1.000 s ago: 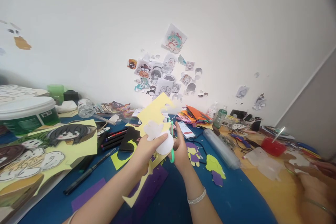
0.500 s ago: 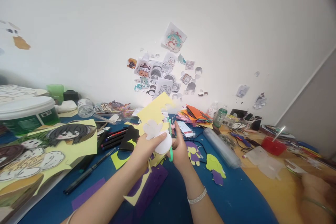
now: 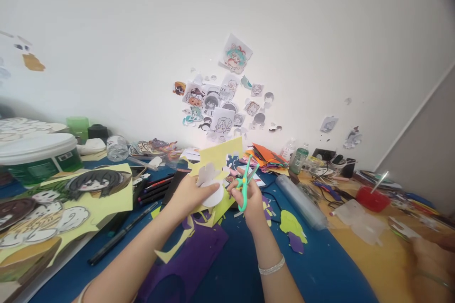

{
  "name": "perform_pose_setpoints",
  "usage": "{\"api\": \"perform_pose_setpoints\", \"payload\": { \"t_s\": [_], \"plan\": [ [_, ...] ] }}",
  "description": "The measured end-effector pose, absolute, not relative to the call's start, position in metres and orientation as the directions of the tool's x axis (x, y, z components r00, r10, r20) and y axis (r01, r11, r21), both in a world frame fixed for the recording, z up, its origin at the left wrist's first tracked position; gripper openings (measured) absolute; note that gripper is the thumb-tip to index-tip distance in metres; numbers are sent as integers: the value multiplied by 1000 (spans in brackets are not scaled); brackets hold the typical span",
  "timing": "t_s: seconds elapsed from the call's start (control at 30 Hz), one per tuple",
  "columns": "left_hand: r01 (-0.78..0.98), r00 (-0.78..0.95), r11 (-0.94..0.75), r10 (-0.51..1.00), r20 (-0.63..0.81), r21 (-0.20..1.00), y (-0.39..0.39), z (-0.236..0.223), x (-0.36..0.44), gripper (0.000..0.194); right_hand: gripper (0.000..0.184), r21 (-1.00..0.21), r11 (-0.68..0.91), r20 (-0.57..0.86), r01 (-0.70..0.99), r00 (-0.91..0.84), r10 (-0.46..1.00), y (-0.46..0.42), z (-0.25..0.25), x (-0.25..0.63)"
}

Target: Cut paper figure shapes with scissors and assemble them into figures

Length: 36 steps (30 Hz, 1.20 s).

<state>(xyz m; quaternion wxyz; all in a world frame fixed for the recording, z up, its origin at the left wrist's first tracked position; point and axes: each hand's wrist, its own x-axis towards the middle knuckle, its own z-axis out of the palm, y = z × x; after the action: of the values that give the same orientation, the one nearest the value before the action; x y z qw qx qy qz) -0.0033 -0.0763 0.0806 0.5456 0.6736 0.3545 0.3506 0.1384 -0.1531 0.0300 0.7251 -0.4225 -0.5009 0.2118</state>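
Note:
My left hand (image 3: 194, 194) is closed on a white paper cutout (image 3: 214, 196) with a rounded, petal-like outline, laid against a sheet of yellow paper (image 3: 220, 153). A narrow curved strip of the yellow paper (image 3: 174, 251) dangles below that hand. In my right hand (image 3: 252, 199) are mint-green scissors (image 3: 244, 183), blades pointing up and parted, just to the right of the paper and apart from it. Beneath both hands, purple paper (image 3: 199, 251) and yellow scraps lie on the blue table cover (image 3: 241, 265).
Left are drawn character cutouts (image 3: 94, 184), a lidded white-and-green tub (image 3: 42, 151) and black pens (image 3: 121, 234). Behind lie a phone (image 3: 259, 177) and orange paper (image 3: 266, 154). A clear plastic roll (image 3: 300, 201) and a red bowl (image 3: 373, 197) are right, near another person's arm (image 3: 432, 260).
My right hand has drawn the scissors away from the paper to the right, and they now show fully with parted blades. The yellow sheet in my left hand has dipped and shifted slightly.

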Motion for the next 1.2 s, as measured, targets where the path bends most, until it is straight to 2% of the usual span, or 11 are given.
{"api": "perform_pose_setpoints", "payload": {
  "t_s": [0.1,0.2,0.33,0.4,0.5,0.57,0.67,0.77,0.93,1.07,1.2],
  "plan": [
    [237,599,-344,788,142,909,-77,74,0,23,53,-862,493,490,123,458,742,-149,24,139],
    [280,639,-409,755,149,869,-82,71,1,24,49,-889,441,436,123,522,733,-147,20,139],
    [74,770,-244,630,100,967,-78,77,-5,30,34,-866,485,455,121,594,664,-148,23,138],
    [-79,818,-34,569,84,996,-73,78,-7,38,33,-846,530,431,59,660,615,-148,25,139],
    [-241,871,315,488,61,918,-71,71,-1,50,35,-790,610,363,-64,753,550,-145,25,144],
    [-260,895,306,431,110,916,-77,61,9,41,38,-760,644,329,-93,798,504,-142,24,147],
    [-169,936,68,324,139,983,-93,44,24,33,37,-773,632,319,-56,826,464,-142,24,145],
    [-200,878,-96,424,222,975,-105,34,34,36,35,-818,575,346,-18,783,517,-144,25,138],
    [-222,653,-70,730,201,973,-110,41,34,41,34,-829,553,447,86,695,563,-143,24,129],
    [-240,559,-112,796,232,964,-107,52,29,37,34,-833,534,481,148,669,566,-141,22,133],
    [-185,466,-237,833,298,954,-94,55,20,33,31,-849,499,501,175,566,655,-146,26,137]
  ]
}}
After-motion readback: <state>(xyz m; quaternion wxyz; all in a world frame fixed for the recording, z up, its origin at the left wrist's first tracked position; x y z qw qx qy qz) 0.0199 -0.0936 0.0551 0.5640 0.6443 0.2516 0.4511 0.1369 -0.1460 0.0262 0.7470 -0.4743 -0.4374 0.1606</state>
